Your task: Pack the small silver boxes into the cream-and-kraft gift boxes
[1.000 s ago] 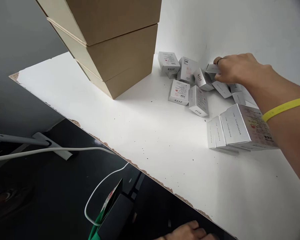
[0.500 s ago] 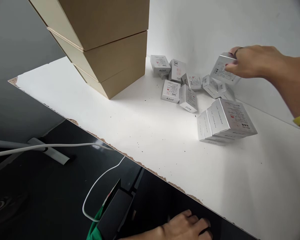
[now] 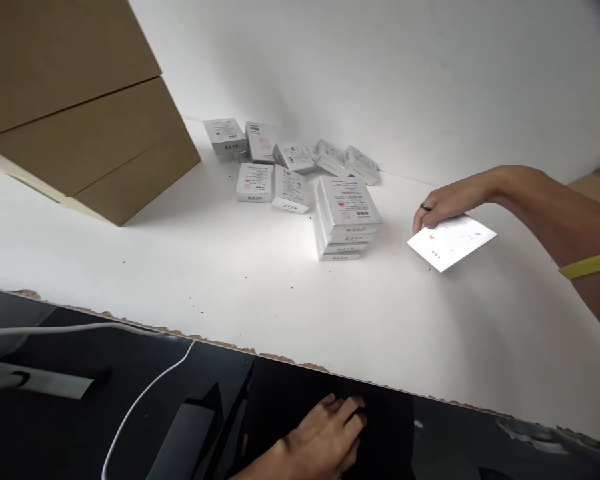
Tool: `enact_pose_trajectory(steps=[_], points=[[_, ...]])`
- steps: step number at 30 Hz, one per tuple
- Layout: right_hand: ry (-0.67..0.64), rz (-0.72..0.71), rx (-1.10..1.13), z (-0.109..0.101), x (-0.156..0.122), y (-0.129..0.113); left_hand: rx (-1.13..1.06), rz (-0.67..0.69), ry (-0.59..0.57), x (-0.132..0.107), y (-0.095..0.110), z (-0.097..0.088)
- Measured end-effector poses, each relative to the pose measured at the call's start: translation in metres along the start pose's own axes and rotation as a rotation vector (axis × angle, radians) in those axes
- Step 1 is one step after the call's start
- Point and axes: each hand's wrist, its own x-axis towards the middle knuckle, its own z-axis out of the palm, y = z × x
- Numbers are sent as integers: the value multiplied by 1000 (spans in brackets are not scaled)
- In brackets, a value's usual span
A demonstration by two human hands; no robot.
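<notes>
My right hand (image 3: 437, 207), with a ring on a finger, grips a small printed box (image 3: 453, 241) by its edge and holds it tilted, its face bright with light. Left of it, several like boxes form a neat stack (image 3: 350, 207) on the white table (image 3: 260, 293). Behind that stack, more small boxes (image 3: 255, 181) lie loosely along the wall, some leaning on one another. Below the table's front edge, my left hand (image 3: 325, 433) lies on a black surface, fingers bent and a little apart, with nothing visible in it.
Large brown cartons (image 3: 115, 153) are stacked at the table's left. The front edge (image 3: 180, 333) is chipped. A white cable (image 3: 145, 393) hangs below it, near a dark box-shaped object (image 3: 180, 440). Another brown carton (image 3: 595, 190) shows at the far right.
My right hand has carried the box away from the loose pile, to the right of the stack and lower. The view has swung right. My left hand stays below the table edge.
</notes>
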Motion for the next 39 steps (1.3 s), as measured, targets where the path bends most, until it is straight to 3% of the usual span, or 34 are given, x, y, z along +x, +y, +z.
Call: enact_pose_trajectory(steps=[1,2,3,7,10,12,16,20,23,27,32,36,39], points=[[-114,-30,21,5,0,-6,-11,-3,-16,0,2,0],[-146,-55,20,10,0,-12,-25,-7,-30,1,3,-1],[-81,-85,4,14,1,-17,-46,-12,-40,2,6,-1],[522,-211,55,19,10,-27,-198,-70,-21,11,18,-6],[756,-190,101,6,29,-25,-277,-152,29,20,29,-9],[764,-110,104,-8,48,-25,-290,-192,60,25,34,-6],[620,32,209,-28,89,-35,-292,-279,103,23,33,14],[614,-7,218,-33,115,-53,-302,-391,109,14,21,36],[646,-29,181,-32,120,-56,-341,-445,104,11,20,38],[713,-80,8,-24,98,-37,-332,-519,118,14,29,24],[860,-223,-374,18,16,3,-340,-566,8,15,30,6],[764,-293,-626,64,-49,31,-402,-478,-89,22,23,-1],[632,-403,-683,98,-72,45,-405,-442,-118,29,22,-3]])
